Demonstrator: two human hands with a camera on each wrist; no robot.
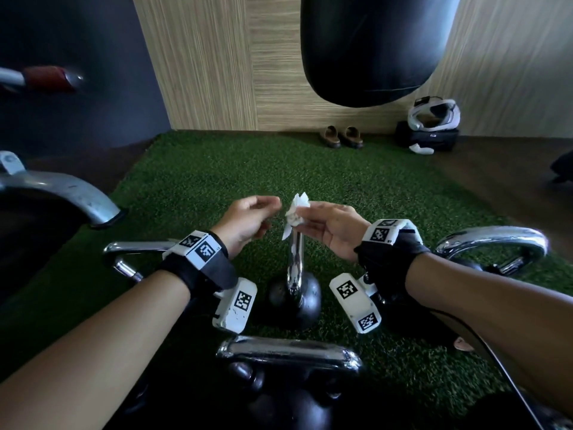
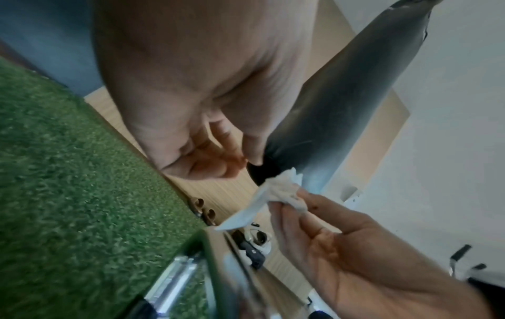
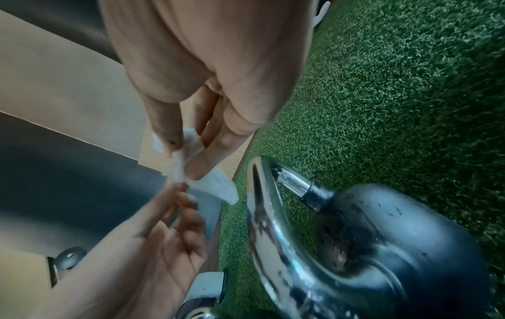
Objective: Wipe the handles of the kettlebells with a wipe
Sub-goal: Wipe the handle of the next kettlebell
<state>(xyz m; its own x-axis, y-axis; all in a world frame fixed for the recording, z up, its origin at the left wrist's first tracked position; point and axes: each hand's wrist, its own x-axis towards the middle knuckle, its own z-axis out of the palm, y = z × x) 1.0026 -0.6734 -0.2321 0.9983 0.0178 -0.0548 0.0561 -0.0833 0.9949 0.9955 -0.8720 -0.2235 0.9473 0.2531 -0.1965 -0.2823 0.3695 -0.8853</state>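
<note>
Right hand: the right hand [image 1: 333,226] has the wipe [image 1: 296,212] pinched between thumb and fingertips, a tight grip on a crumpled white wad with one flat corner hanging down.
Left hand: the left hand [image 1: 248,220] is up beside it, fingers loosely curled, tips just short of the wipe; whether they touch it, I cannot tell. It holds nothing.
Wipe position: in the air between both hands, right above the top of the middle kettlebell's handle [image 1: 295,259].
Middle kettlebell: black ball [image 1: 305,301] on the green turf mat [image 1: 192,181], chrome handle standing upright, edge-on to the head camera.
Other kettlebells: one near handle [image 1: 288,352] low in the head view, another chrome handle [image 1: 496,243] to the right, one more [image 1: 136,248] behind the left wrist.
Background: a black punching bag [image 1: 372,48] hangs overhead, a pair of brown slippers [image 1: 341,137] sits at the wall.
</note>
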